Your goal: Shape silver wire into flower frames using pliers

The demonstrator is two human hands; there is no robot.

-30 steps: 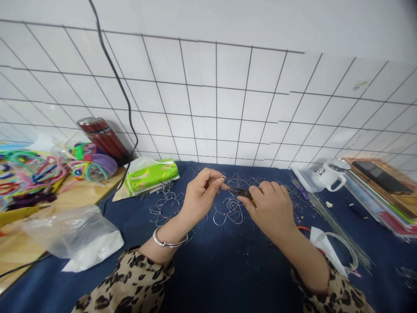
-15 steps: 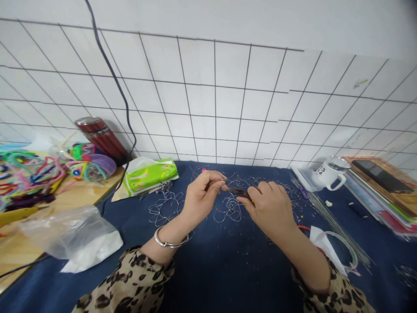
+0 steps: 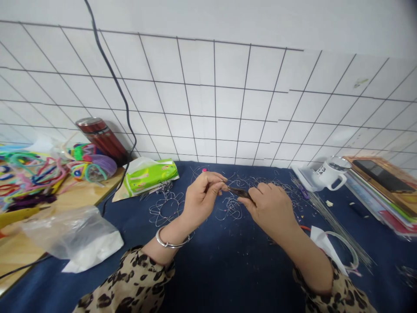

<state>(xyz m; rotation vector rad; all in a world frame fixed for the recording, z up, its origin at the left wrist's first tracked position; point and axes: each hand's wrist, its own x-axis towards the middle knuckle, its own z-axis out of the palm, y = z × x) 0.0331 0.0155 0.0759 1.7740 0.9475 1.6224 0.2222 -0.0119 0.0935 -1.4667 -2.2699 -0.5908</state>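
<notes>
My left hand (image 3: 203, 198) is closed in a pinch, thumb against forefinger, on a thin wire that is mostly hidden by the fingertips. My right hand (image 3: 272, 208) is wrapped round a pair of dark pliers (image 3: 240, 192), whose jaws point left and meet the left fingertips. Below the pliers, a tangle of bent wire loops (image 3: 230, 209) lies on the dark blue cloth (image 3: 228, 265). Left of my left hand is a flower-shaped wire piece (image 3: 166, 208) with looped petals.
A green tissue pack (image 3: 150, 176) and a plastic bag (image 3: 74, 237) lie left, near colourful pipe cleaners (image 3: 32, 174) and a red thermos (image 3: 102, 139). At right are straight wires (image 3: 339, 226), a white mug (image 3: 330, 174) and stacked books with a phone (image 3: 381, 174) on top.
Almost nothing differs. Both hands and the pliers keep the same hold and place, with only a slight shift of the whole view.
</notes>
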